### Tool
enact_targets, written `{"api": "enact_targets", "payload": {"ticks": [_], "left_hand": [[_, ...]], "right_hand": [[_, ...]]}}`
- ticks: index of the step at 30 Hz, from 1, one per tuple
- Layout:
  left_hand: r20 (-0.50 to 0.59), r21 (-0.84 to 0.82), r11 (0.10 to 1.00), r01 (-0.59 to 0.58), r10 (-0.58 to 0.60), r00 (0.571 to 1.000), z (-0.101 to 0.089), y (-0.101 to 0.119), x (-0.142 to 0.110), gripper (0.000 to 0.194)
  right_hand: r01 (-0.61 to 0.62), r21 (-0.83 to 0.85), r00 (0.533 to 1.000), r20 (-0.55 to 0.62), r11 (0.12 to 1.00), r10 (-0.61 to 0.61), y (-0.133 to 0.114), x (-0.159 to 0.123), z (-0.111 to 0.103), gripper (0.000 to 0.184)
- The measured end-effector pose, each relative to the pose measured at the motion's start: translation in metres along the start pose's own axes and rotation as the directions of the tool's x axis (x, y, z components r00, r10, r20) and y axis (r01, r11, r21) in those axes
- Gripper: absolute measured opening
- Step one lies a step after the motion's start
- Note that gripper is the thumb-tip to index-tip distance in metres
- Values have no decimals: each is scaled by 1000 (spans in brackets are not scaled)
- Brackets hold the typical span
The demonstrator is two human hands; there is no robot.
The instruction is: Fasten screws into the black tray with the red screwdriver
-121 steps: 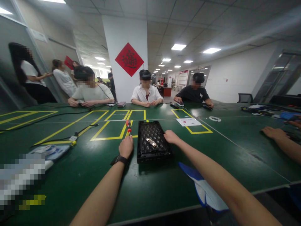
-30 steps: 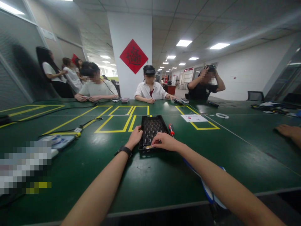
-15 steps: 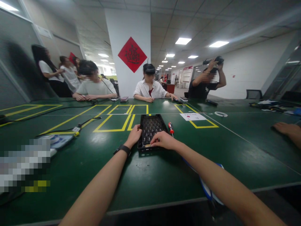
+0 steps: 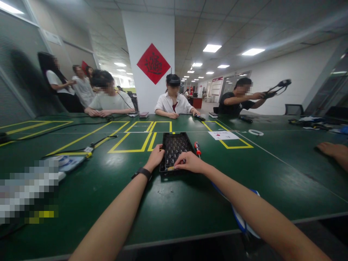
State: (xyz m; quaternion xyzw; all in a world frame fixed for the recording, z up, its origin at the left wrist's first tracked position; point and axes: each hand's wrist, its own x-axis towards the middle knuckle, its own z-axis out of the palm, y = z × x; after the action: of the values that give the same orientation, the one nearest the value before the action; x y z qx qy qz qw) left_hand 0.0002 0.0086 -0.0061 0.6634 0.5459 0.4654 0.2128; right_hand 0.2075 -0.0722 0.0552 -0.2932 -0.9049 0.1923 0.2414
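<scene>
A black rectangular plastic case lies on the green table, open side up, with rows of small dark and shiny shapes inside. My left hand grips its left edge, thumb near the rim. Over the near end, my right hand reaches in with thumb and fingertips pinched together. A small yellowish piece sits in the case beside those fingertips. Whatever they pinch is too small to make out. Just right of the case lies a screwdriver with a red and clear handle.
A printed paper and a white ring lie to the right. Left is a flat bluish packet with black cables. Another person's hand rests at the right edge. Several people sit or stand beyond the table.
My hands and the case stay almost in place. Across the table, the person at the right has lowered a headset from their head and holds it out to the side.
</scene>
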Motion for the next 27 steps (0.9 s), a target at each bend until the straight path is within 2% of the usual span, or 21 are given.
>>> {"api": "enact_targets", "payload": {"ticks": [10, 19, 27], "left_hand": [[3, -24, 1000, 10, -10, 1000, -1, 2, -1, 40], [-2, -22, 1000, 15, -16, 1000, 0, 2, -2, 40], [-3, -34, 999, 32, -32, 999, -1, 3, -1, 39]], "right_hand": [[-57, 64, 998, 14, 996, 56, 4, 0, 2, 26], [-62, 117, 998, -17, 991, 64, 6, 0, 3, 27], [-63, 130, 998, 7, 989, 63, 7, 0, 4, 26]]}}
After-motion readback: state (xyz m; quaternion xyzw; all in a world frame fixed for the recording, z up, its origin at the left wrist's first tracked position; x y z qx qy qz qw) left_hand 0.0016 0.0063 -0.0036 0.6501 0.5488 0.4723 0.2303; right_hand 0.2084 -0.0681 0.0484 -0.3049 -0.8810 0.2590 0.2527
